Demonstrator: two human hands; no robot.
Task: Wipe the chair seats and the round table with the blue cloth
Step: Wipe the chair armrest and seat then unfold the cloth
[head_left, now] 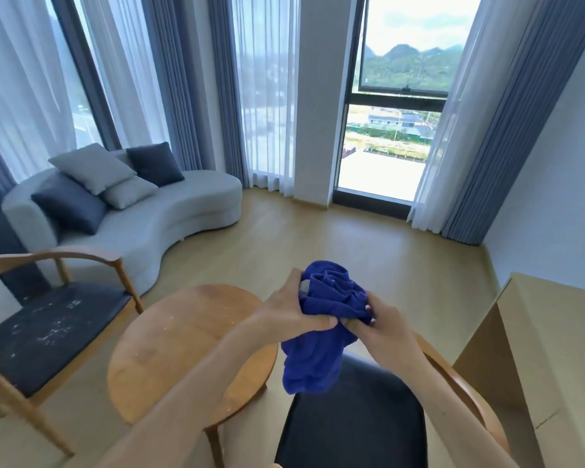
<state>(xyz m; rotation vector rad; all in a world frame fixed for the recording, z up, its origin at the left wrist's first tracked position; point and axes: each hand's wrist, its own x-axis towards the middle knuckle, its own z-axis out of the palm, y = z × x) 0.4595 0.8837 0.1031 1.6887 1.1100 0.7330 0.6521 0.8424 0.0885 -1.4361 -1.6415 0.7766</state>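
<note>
A bunched blue cloth [325,319] hangs in the air between both my hands, above the gap between the table and the right chair. My left hand [294,309] grips its left side and my right hand [372,327] pinches its lower right edge. The round wooden table [179,346] stands below and left of the cloth, with pale crumbs on its top. A wooden chair with a dark seat [44,332] sits at the left, its seat speckled with white bits. A second chair's dark seat [352,423] lies right under the cloth.
A curved grey sofa [169,214] with several cushions stands at the back left. A light wooden desk [534,349] fills the right side. Tall windows with blue and sheer curtains [507,123] line the far wall. Wood floor [352,244] stretches between the table and windows.
</note>
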